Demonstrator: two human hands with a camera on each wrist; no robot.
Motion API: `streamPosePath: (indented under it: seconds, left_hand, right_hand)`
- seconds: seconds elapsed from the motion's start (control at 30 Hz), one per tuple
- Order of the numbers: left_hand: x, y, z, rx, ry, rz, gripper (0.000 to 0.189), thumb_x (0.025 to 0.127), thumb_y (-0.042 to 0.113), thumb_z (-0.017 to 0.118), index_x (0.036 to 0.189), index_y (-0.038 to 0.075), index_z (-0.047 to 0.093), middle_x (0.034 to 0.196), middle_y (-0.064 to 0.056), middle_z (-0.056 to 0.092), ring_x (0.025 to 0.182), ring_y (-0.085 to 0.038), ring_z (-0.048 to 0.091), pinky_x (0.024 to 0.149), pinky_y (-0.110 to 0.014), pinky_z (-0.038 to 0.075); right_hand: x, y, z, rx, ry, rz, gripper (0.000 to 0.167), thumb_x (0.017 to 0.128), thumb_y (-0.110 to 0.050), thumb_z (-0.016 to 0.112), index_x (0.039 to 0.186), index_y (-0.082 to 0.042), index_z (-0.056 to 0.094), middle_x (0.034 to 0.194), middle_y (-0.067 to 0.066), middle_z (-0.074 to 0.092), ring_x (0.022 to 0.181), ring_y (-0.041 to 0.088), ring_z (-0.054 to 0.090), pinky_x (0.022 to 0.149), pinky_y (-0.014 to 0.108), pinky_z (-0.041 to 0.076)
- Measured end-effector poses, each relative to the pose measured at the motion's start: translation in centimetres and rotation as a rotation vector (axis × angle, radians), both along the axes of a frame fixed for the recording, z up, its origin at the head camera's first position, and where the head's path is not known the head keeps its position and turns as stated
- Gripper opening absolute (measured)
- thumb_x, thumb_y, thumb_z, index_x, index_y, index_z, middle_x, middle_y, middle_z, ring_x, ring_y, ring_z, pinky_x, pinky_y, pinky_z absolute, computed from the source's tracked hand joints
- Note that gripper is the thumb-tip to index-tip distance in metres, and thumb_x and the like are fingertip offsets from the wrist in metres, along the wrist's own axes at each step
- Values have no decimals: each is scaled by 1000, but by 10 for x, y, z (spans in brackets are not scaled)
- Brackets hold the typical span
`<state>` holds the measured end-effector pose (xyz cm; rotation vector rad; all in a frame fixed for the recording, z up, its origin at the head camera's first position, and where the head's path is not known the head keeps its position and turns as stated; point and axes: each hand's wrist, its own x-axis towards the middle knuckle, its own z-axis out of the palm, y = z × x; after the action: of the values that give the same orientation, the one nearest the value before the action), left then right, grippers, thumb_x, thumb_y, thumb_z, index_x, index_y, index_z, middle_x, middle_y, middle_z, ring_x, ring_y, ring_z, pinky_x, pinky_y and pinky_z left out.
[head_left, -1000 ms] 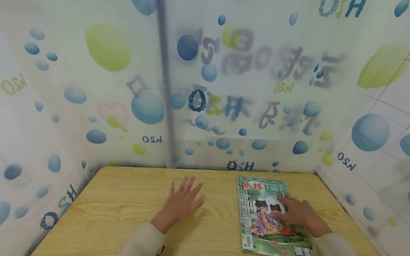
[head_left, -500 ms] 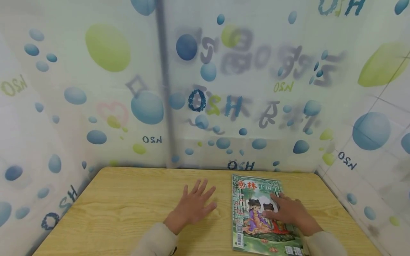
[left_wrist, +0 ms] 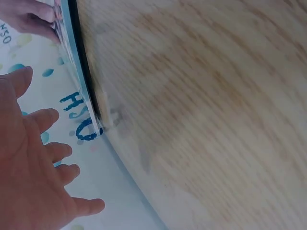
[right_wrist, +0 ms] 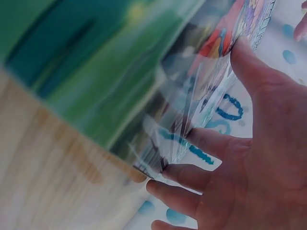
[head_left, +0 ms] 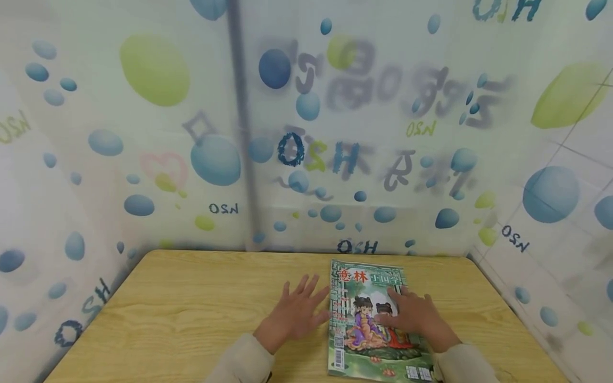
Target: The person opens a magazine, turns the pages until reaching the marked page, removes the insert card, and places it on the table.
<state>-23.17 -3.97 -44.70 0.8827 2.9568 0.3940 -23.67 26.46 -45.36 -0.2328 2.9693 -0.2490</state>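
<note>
A magazine [head_left: 366, 348] with a green cover, red title characters and two drawn figures lies flat on the wooden table. My right hand [head_left: 415, 318] rests on its right part, fingers spread and fairly straight. In the right wrist view, the fingertips of that hand [right_wrist: 254, 158] touch the glossy cover and its edge. Just left of the magazine, my left hand [head_left: 297, 311] is spread palm down, its thumb close to the left edge. Whether the thumb touches that edge I cannot tell. In the left wrist view, the left hand [left_wrist: 29, 158] holds nothing, and the magazine's edge [left_wrist: 79, 52] rises beyond it.
The light wooden table [head_left: 182, 314] has rounded far corners. Pale curtains [head_left: 297, 127] printed with blue and green drops and mirrored lettering enclose its back and sides.
The magazine has slid left across the table, with my right hand moving along on it. My left hand has shifted right, and the gap between it and the magazine has narrowed.
</note>
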Motion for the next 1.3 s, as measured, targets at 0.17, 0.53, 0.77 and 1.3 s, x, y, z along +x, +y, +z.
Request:
streamPosePath:
  seconds: [0.17, 0.53, 0.77, 1.3]
  left_hand:
    - [2, 5, 0, -49, -2, -16, 60, 101, 54, 44, 153, 25, 40, 162, -12, 25, 149, -35, 22, 110, -69, 21]
    - [8, 7, 3, -146, -38, -73, 70, 92, 63, 55, 151, 27, 44, 159, -10, 33, 147, -30, 30, 109, -65, 28]
    - [6, -2, -2, -165, -111, -54, 77, 86, 67, 60, 151, 29, 44, 159, -7, 35, 146, -26, 33, 111, -62, 27]
    - [6, -25, 3, -100, -105, 2, 79, 73, 62, 78, 139, 23, 59, 147, -10, 51, 136, -29, 46, 111, -60, 30]
  right_hand:
    - [1, -10, -1, -5, 3, 8, 95, 81, -71, 63, 144, -2, 50, 142, 34, 46, 129, 53, 44, 102, 77, 21]
    - [3, -33, -1, -10, 16, 37, 94, 82, -71, 63, 144, -2, 50, 143, 33, 45, 131, 51, 43, 107, 72, 21]
    - [2, -46, -1, 36, 24, 42, 95, 82, -73, 61, 143, -2, 51, 143, 31, 47, 132, 49, 44, 109, 68, 23]
    - [0, -74, -5, 92, 54, 118, 91, 86, -75, 53, 145, -6, 49, 144, 28, 48, 135, 45, 44, 111, 67, 19]
